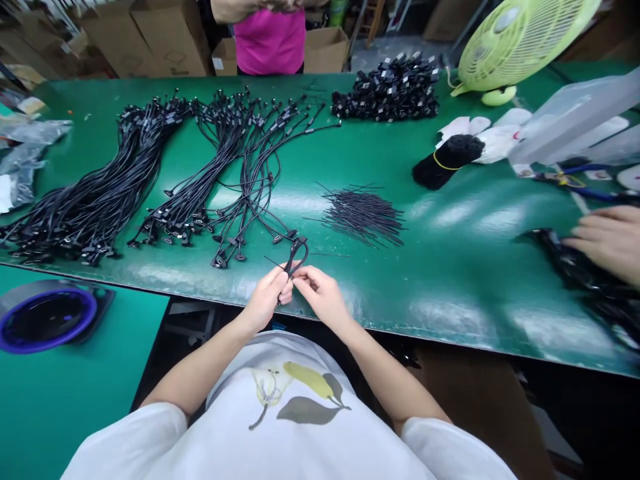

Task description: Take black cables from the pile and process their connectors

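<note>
Just above the table's front edge, my left hand (270, 293) is closed around a folded black cable (300, 248), whose loop sticks up past the fingers. A thin black twist tie (274, 262) crosses the cable at the grip. My right hand (320, 290) pinches at the same spot from the right, its thumb and fingertips together by the tie. Loose black cables with connectors (250, 193) lie just beyond my left hand. Further right is a pile of thin black ties (365, 215).
Two larger cable bundles (115, 167) spread over the green table (450, 267). Coiled cables (390, 87) are heaped at the back, near a green fan (520, 40). A banded black bundle (445, 162) lies right of centre. Another person's hand (610, 240) touches black items at right; someone in pink (270, 40) stands opposite.
</note>
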`<state>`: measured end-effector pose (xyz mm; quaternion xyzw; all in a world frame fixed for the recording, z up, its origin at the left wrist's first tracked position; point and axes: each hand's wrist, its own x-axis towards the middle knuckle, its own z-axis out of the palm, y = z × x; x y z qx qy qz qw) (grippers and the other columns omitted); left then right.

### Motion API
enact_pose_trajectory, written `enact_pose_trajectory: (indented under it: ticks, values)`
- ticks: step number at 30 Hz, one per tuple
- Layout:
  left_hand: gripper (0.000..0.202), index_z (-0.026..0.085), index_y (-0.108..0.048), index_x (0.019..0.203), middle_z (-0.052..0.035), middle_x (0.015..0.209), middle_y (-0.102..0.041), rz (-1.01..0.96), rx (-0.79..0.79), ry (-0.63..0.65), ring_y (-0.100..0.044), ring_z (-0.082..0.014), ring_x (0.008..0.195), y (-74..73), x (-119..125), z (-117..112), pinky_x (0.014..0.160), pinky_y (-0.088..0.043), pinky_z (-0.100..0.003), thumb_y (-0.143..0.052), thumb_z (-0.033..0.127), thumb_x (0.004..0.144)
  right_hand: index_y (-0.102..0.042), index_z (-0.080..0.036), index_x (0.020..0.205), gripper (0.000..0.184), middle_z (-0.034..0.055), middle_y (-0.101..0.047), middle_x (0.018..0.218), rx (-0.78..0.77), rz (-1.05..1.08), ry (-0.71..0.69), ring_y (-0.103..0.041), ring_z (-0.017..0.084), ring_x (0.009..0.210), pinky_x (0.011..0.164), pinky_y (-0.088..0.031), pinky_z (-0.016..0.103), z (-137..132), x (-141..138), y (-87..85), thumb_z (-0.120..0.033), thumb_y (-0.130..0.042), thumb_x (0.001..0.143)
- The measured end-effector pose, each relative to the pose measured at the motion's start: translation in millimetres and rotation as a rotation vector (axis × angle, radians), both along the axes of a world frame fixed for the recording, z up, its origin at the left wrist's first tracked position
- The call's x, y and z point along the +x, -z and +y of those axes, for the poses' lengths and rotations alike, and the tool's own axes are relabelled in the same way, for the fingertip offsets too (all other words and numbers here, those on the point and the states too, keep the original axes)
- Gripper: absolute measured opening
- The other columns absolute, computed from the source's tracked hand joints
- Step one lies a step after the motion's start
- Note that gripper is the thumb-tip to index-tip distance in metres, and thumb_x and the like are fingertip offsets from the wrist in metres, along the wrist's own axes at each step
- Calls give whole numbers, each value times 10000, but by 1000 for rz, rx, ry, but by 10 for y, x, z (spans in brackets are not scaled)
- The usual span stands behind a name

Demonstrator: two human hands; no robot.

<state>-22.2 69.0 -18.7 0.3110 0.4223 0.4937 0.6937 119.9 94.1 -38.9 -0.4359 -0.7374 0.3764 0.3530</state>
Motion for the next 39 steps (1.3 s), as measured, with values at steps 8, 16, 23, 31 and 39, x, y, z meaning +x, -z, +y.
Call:
enact_pose_trajectory:
  ticks: [8, 16, 23, 31, 39]
  values:
    - [327, 134, -697, 852, -5, 633, -542, 674, 106, -27, -461, -146, 630, 188, -262, 54, 611, -350, -258, -634, 447, 780, -631, -107, 1021, 294, 124, -627, 1135, 1169, -661, -373, -549, 194, 1073, 896, -407, 337, 188, 2, -315, -93, -344, 959]
    - [434, 175, -499, 634, 64, 511, -370, 298, -166, 316, -243, -79, 514, 35, -419, -1, 500, -222, -221, -736, 537, 666, -581, -136, 914, 332, 61, -616, 856, 1277, -739, -773, -575, 158, 787, 721, -396, 309, 342, -66, -498, -202, -274, 1022]
    - [504, 184, -454, 599, 66, 509, -345, 384, -209, 336, -248, -83, 525, -51, -314, -34, 512, -240, -229, -719, 611, 620, -602, -149, 741, 308, 102, -627, 818, 1324, -943, -901, -589, 194, 767, 609, -360, 323, 264, -118, -595, -115, -373, 944]
    - [517, 182, -465, 577, 62, 493, -362, 536, -129, 158, -275, -86, 510, 97, -202, 38, 505, -230, -231, -684, 649, 603, -596, -128, 751, 332, 123, -606, 826, 909, -1041, -714, -589, 205, 726, 520, -355, 300, 190, -168, -602, -219, -373, 980]
    - [456, 180, -465, 594, 65, 521, -396, 420, -234, 199, -309, -79, 502, -99, -167, 54, 499, -243, -218, -757, 530, 580, -615, -82, 818, 417, 106, -580, 800, 818, -902, -675, -579, 192, 709, 533, -393, 306, 190, -85, -606, -283, -307, 1016]
